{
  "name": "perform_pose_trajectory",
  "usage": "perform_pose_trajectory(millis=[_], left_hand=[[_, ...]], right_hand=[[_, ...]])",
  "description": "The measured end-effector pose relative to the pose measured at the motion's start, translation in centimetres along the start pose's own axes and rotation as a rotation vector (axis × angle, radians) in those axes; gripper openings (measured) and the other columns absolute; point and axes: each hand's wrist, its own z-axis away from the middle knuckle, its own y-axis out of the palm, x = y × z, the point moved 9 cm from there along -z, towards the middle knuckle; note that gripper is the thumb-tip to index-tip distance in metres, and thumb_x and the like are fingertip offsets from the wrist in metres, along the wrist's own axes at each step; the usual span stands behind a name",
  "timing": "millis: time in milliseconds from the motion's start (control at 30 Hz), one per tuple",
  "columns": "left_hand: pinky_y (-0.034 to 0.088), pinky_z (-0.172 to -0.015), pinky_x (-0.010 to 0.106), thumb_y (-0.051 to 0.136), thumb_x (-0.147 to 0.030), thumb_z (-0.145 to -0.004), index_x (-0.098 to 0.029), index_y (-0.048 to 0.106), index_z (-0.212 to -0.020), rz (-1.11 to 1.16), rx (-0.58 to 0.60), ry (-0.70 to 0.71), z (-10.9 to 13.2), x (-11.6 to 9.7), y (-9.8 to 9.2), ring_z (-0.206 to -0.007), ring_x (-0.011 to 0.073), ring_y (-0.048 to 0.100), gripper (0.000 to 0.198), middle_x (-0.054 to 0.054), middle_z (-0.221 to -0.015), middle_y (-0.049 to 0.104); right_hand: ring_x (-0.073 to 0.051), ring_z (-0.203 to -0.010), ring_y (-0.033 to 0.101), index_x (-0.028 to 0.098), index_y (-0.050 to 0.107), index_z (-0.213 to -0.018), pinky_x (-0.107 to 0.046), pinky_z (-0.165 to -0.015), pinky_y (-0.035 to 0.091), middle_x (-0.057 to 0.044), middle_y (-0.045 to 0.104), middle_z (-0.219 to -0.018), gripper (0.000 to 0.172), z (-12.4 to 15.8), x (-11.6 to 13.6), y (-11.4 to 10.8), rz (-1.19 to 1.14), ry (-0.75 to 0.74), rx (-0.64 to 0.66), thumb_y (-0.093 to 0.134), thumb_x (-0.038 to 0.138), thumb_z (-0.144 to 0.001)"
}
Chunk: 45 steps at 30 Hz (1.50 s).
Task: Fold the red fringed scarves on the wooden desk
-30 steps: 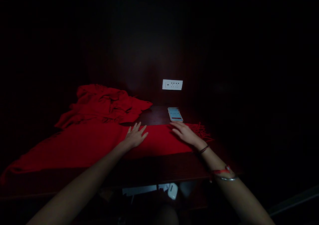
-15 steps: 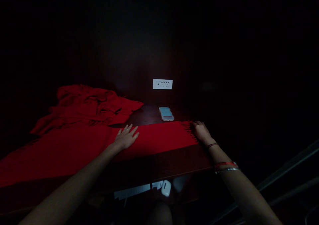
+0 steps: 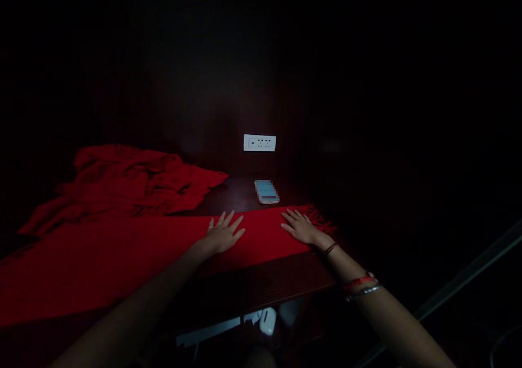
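Note:
A red fringed scarf lies spread lengthwise along a dark wooden desk. On its middle part rests my left hand, palm down with the fingers spread. My right hand lies flat near the scarf's right end, fingers apart, just left of the fringe. Behind the scarf, at the left, is a crumpled heap of red cloth, also fringed.
Just past the scarf lies a phone with a blurred screen. A white wall socket is on the dark back panel. Below the desk edge are a white earbud case and white papers. Surroundings are very dark.
My right hand has moved left from the fringe onto the scarf and its fingers have spread flat. My left hand has slid slightly right along the cloth. The view has shifted a little.

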Motion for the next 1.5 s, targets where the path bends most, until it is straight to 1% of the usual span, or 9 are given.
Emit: perform_pose_trajectory(millis=[167,433,700,867,1000,1133,1233,1333,1500], left_hand=[[0.014,-0.089,0.056,0.025,-0.046,-0.080,-0.026,0.020,-0.128,0.011,0.085,0.004,0.6,0.3,0.4,-0.121,0.0315,0.005,0.052,0.008,-0.135,0.006],[0.014,-0.089,0.055,0.022,-0.048,-0.080,-0.026,0.018,-0.129,-0.034,0.043,0.029,0.3,0.4,0.6,-0.121,0.0314,0.005,0.053,0.009,-0.136,0.006],[0.016,-0.091,0.051,0.017,-0.049,-0.081,-0.027,0.016,-0.129,-0.100,0.036,0.006,0.6,0.6,0.2,-0.122,0.0287,0.008,0.053,0.007,-0.136,0.008],[0.016,-0.090,0.051,0.017,-0.048,-0.082,-0.027,0.015,-0.129,-0.114,0.033,0.009,0.6,0.7,0.4,-0.122,0.0291,0.008,0.052,0.007,-0.136,0.008],[0.017,-0.090,0.051,0.019,-0.046,-0.082,-0.026,0.017,-0.129,-0.115,-0.010,0.004,0.5,0.8,0.3,-0.121,0.0297,0.009,0.051,0.009,-0.136,0.009],[0.015,-0.092,0.050,0.020,-0.047,-0.082,-0.026,0.020,-0.128,-0.122,-0.042,0.004,0.5,0.7,0.0,-0.122,0.0289,0.008,0.051,0.008,-0.136,0.009],[0.016,-0.091,0.050,0.019,-0.049,-0.081,-0.028,0.017,-0.128,-0.110,-0.018,-0.013,0.5,0.8,0.1,-0.122,0.0288,0.009,0.052,0.007,-0.136,0.009],[0.016,-0.091,0.051,0.018,-0.050,-0.081,-0.028,0.016,-0.129,-0.110,0.005,-0.013,0.4,0.7,0.1,-0.122,0.0286,0.009,0.053,0.007,-0.136,0.009],[0.015,-0.092,0.050,0.016,-0.052,-0.080,-0.028,0.016,-0.129,-0.082,0.031,-0.024,0.5,0.7,0.0,-0.122,0.0278,0.008,0.054,0.006,-0.136,0.008]], right_hand=[[-0.016,-0.102,0.045,0.016,0.047,-0.113,-0.025,-0.087,0.031,-0.009,0.050,-0.112,0.038,-1.3,-1.8,-3.1,-0.017,-0.005,-0.137,0.029,0.031,-0.083],[-0.014,-0.072,0.054,0.016,0.061,-0.079,-0.021,-0.065,0.040,-0.004,0.061,-0.080,0.015,-5.8,-4.7,-3.3,-0.084,0.020,-0.033,0.053,0.019,-0.066],[-0.010,-0.063,0.052,0.015,0.056,-0.078,-0.017,-0.054,0.039,-0.001,0.060,-0.073,0.018,-4.3,-7.4,-5.5,-0.278,0.059,-0.293,0.047,0.030,-0.072],[-0.015,-0.068,0.053,0.012,0.058,-0.078,-0.024,-0.064,0.040,-0.006,0.058,-0.074,0.017,-3.3,-10.0,-7.1,-0.251,0.229,-0.481,0.044,0.016,-0.070],[-0.019,-0.095,0.045,0.011,0.054,-0.098,-0.030,-0.084,0.033,-0.011,0.050,-0.102,0.033,-2.3,-7.0,-8.6,-0.174,0.131,-0.621,0.038,0.010,-0.070],[-0.018,-0.111,0.033,0.019,0.043,-0.116,-0.033,-0.093,0.025,-0.008,0.039,-0.120,0.040,-2.6,1.9,-5.4,-0.147,-0.289,-0.327,0.037,0.030,-0.078],[-0.023,-0.121,0.016,0.026,0.026,-0.126,-0.045,-0.096,0.013,-0.004,0.023,-0.133,0.055,-2.6,5.3,-0.8,-0.112,-0.314,0.037,0.029,0.051,-0.078],[-0.026,-0.123,0.005,0.033,0.018,-0.128,-0.053,-0.094,0.004,0.001,0.012,-0.136,0.056,-2.6,4.2,1.1,-0.075,-0.176,0.135,0.015,0.058,-0.077],[-0.025,-0.123,0.005,0.029,0.014,-0.129,-0.049,-0.095,0.006,0.000,0.009,-0.137,0.055,-2.7,-2.2,0.5,-0.006,0.098,0.123,0.012,0.054,-0.080]])
